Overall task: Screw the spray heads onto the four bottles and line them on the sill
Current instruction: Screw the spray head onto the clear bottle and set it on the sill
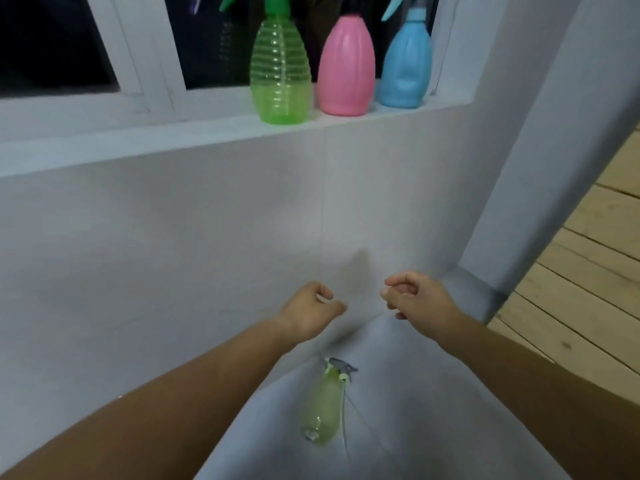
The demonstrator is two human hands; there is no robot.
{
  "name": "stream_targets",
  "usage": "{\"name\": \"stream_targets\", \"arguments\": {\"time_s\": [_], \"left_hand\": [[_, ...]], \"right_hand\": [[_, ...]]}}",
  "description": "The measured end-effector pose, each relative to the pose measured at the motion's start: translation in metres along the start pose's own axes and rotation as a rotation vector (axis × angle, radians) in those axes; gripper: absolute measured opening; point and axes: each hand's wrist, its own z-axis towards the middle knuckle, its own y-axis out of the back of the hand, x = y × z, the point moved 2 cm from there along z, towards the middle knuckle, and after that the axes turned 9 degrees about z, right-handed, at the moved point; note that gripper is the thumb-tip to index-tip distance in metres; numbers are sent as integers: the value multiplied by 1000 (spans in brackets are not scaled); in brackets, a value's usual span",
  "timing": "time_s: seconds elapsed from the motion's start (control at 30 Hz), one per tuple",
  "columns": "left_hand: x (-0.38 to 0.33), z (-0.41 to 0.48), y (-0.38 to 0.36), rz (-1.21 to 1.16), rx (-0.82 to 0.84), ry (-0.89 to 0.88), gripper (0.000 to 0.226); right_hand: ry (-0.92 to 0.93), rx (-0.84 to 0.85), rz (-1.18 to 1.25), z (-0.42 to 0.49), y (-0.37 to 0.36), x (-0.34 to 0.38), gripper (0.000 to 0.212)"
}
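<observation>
Small green bottle lay on its side on the grey floor, spray head on, three bottles stood on the sill, green, pink, blue, left hand and right hand above, loosely curled, holding nothing.

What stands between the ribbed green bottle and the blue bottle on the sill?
In the head view, the smooth pink bottle stands between the ribbed green bottle and the blue bottle.
</observation>
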Motion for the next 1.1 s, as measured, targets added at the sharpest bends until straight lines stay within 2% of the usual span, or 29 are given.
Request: {"name": "stream_targets", "arguments": {"time_s": [0.2, 0.33, 0.53, 0.77, 0.87, 1.0, 1.1], "left_hand": [[82, 26, -62, 149, 113, 168, 45], [121, 47, -84, 164, 124, 240, 60], [184, 72, -116, 158, 176, 363, 85], [223, 85, -144, 206, 229, 434, 97], [230, 89, -149, 207, 257, 460, 91], [236, 90, -148, 88, 259, 504, 58], [239, 86, -143, 19, 257, 529, 60]], "right_hand": [[-213, 31, -50, 15, -20, -115, 26], [-336, 28, -39, 33, -45, -178, 31], [-386, 54, -110, 64, -82, -248, 37], [-422, 37, -140, 88, -113, -296, 37], [-403, 33, -173, 95, -119, -304, 35], [-399, 14, -173, 97, -123, -311, 34], [-369, 32, -225, 100, -128, -313, 31]]}}
